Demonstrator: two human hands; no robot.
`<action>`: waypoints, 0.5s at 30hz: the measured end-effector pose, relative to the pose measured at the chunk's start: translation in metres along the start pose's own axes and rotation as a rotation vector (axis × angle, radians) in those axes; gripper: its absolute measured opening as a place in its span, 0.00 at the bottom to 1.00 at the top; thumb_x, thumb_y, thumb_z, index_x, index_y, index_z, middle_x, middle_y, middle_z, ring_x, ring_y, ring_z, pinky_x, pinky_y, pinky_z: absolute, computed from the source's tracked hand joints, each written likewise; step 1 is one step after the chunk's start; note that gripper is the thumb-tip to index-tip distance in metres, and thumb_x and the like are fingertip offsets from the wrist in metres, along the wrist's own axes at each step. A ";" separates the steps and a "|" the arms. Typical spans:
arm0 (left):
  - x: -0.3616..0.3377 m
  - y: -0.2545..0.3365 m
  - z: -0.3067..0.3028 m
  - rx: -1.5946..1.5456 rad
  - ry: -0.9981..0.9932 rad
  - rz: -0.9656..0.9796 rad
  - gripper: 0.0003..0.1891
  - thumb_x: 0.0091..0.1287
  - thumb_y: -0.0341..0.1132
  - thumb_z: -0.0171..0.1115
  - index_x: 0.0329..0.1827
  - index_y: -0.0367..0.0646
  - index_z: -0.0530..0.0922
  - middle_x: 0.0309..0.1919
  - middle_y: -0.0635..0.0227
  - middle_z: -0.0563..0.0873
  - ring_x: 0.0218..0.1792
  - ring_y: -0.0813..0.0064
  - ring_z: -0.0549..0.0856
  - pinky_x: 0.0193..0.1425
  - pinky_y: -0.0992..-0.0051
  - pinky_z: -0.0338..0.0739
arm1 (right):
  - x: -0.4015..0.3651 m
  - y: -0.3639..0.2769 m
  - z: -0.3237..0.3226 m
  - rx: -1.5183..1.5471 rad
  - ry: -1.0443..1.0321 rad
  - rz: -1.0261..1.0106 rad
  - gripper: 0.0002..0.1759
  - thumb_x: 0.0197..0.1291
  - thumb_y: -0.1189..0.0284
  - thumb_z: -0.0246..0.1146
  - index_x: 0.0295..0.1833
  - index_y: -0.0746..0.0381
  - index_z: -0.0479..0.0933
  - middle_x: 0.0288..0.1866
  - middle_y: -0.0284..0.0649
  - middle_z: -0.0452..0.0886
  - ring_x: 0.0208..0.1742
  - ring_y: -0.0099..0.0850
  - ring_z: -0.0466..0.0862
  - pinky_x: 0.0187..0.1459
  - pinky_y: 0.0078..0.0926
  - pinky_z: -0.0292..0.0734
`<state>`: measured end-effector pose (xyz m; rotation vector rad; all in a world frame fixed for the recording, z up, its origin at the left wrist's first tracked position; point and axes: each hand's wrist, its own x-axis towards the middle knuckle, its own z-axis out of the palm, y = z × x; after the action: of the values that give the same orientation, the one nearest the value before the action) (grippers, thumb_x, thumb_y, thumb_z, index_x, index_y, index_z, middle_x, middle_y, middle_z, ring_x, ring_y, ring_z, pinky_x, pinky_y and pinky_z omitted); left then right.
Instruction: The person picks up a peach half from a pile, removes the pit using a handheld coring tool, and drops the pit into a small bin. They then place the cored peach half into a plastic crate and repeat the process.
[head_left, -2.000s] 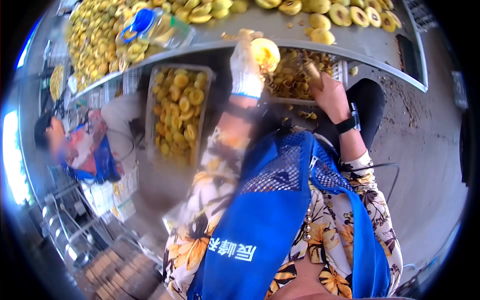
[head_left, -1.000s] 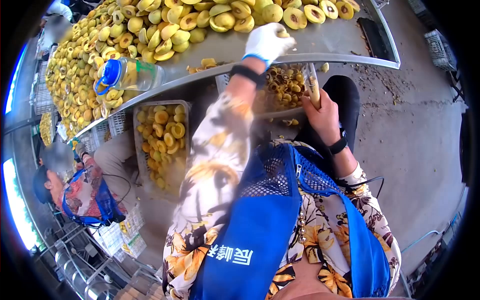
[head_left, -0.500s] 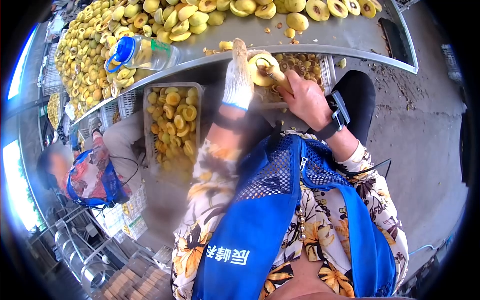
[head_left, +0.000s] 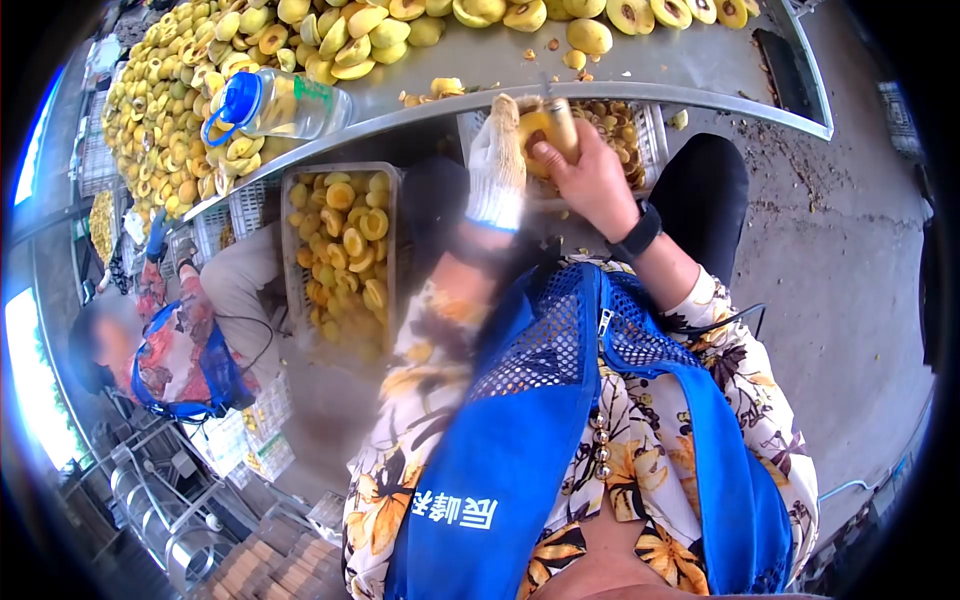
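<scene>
My left hand (head_left: 497,160), in a white knit glove, grips a halved yellow fruit (head_left: 536,128) that looks like a peach, its cut face showing. Bare, with a black band at the wrist, my right hand (head_left: 598,180) is closed round the light handle of a pitting tool (head_left: 563,128). The metal end of the tool points up, away from the fruit's cut face. My right thumb lies against the fruit. Below both hands stands a crate (head_left: 652,140) with brown and yellow scraps in it.
A metal table (head_left: 680,70) bears a large heap of halved fruit (head_left: 170,110) and a blue-capped plastic bottle (head_left: 295,105). A bin of pitted halves (head_left: 345,250) stands left of my knees. Further left sits another person (head_left: 190,350) in a blue vest.
My left hand has shifted right and slightly down with the fruit. My right hand has turned the tool: its metal end was in the cut face and now points up.
</scene>
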<state>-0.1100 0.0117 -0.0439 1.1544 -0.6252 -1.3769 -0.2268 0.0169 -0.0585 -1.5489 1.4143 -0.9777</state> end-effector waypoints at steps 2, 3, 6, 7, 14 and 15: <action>0.001 0.001 0.000 0.049 0.152 -0.027 0.25 0.71 0.52 0.45 0.46 0.37 0.78 0.37 0.64 0.83 0.37 0.76 0.81 0.42 0.78 0.77 | -0.008 -0.004 0.000 -0.147 -0.037 -0.049 0.21 0.57 0.63 0.64 0.48 0.66 0.68 0.24 0.51 0.78 0.25 0.50 0.80 0.30 0.40 0.74; 0.003 0.003 0.000 0.074 0.224 -0.038 0.26 0.72 0.53 0.43 0.46 0.37 0.79 0.36 0.65 0.83 0.36 0.77 0.80 0.42 0.80 0.76 | -0.009 -0.009 -0.005 -0.182 -0.090 -0.012 0.21 0.56 0.63 0.64 0.47 0.66 0.67 0.24 0.54 0.78 0.28 0.54 0.79 0.30 0.42 0.74; 0.005 0.008 -0.004 0.036 0.233 0.063 0.26 0.72 0.53 0.42 0.40 0.36 0.79 0.32 0.63 0.83 0.32 0.75 0.81 0.37 0.79 0.75 | -0.017 -0.015 -0.011 -0.279 -0.182 -0.004 0.18 0.56 0.65 0.63 0.43 0.66 0.66 0.24 0.57 0.77 0.30 0.56 0.79 0.31 0.47 0.73; 0.006 0.007 -0.005 0.059 0.215 0.111 0.27 0.72 0.53 0.42 0.40 0.36 0.79 0.32 0.62 0.83 0.32 0.75 0.81 0.37 0.79 0.75 | -0.019 -0.016 -0.013 -0.311 -0.200 -0.017 0.18 0.56 0.65 0.63 0.42 0.65 0.66 0.24 0.57 0.77 0.30 0.56 0.78 0.30 0.47 0.72; 0.009 0.001 0.001 0.009 0.204 0.205 0.25 0.71 0.51 0.47 0.37 0.34 0.78 0.28 0.63 0.81 0.27 0.77 0.80 0.31 0.81 0.74 | -0.028 -0.020 -0.013 -0.229 -0.247 -0.047 0.13 0.58 0.70 0.58 0.38 0.67 0.63 0.22 0.58 0.74 0.27 0.57 0.77 0.29 0.50 0.69; 0.007 0.003 0.001 0.047 0.195 0.174 0.25 0.71 0.51 0.47 0.36 0.34 0.79 0.27 0.62 0.82 0.26 0.77 0.80 0.30 0.81 0.74 | -0.029 -0.018 -0.011 -0.243 -0.265 -0.045 0.12 0.58 0.71 0.57 0.38 0.67 0.63 0.22 0.58 0.74 0.27 0.57 0.77 0.29 0.50 0.69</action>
<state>-0.1088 0.0038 -0.0423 1.2252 -0.6050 -1.0929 -0.2328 0.0465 -0.0381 -1.8205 1.3508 -0.6142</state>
